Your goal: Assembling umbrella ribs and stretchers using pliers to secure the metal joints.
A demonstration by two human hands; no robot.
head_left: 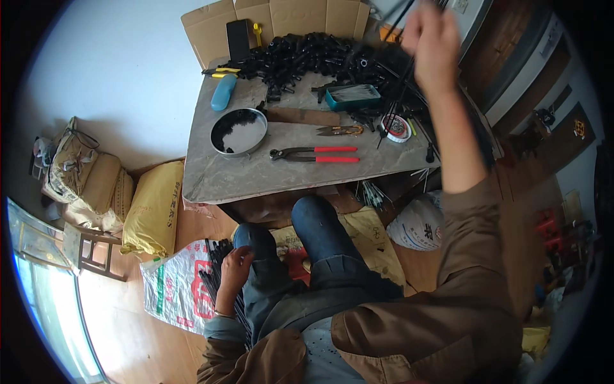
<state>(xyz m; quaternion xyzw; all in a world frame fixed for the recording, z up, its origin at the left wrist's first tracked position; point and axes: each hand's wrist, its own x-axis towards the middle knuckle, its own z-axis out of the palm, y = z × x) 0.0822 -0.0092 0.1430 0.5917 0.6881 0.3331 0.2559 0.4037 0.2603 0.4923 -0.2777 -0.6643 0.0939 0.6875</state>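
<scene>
My right hand (pixel 433 40) is raised high at the upper right, a little blurred, closed around thin black rods (pixel 405 80) that slant down toward the table. Low on the left, my left hand (pixel 236 264) rests by my left knee with its fingers curled together; whatever they hold, if anything, is hidden. Beside it lies a bundle of black rods (pixel 211 281) on a printed white sack (pixel 171 291). A heap of black tubular parts (pixel 300 61) covers the back of the grey table (pixel 211 173).
On the table are red-handled pincers (pixel 316 154), a round metal pan (pixel 238 152) with black and pale material, a teal box of thin pins (pixel 352 96), scissors (pixel 340 130), a blue case (pixel 223 93) and a small white tub (pixel 396 128). Filled sacks (pixel 153 208) stand left.
</scene>
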